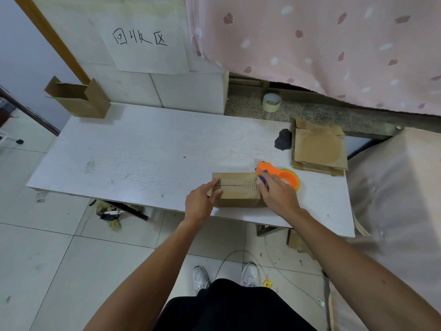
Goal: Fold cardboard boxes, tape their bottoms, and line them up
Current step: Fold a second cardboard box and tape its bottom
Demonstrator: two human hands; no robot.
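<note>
A small brown cardboard box (238, 191) lies bottom-up near the front edge of the white table (143, 158), a strip of tape along its seam. My left hand (201, 203) presses on the box's left end, index finger stretched onto the tape. My right hand (276, 194) grips an orange tape dispenser (274, 173) at the box's right end. A stack of flat cardboard blanks (318, 148) lies at the table's right. One folded box (80, 97) stands open at the far left corner.
A tape roll (272, 102) sits on the stone ledge behind the table. A dark lump (283, 139) lies beside the blanks. A pink curtain hangs at the back right, a covered bulk stands at the right, and cables and scraps lie on the tiled floor.
</note>
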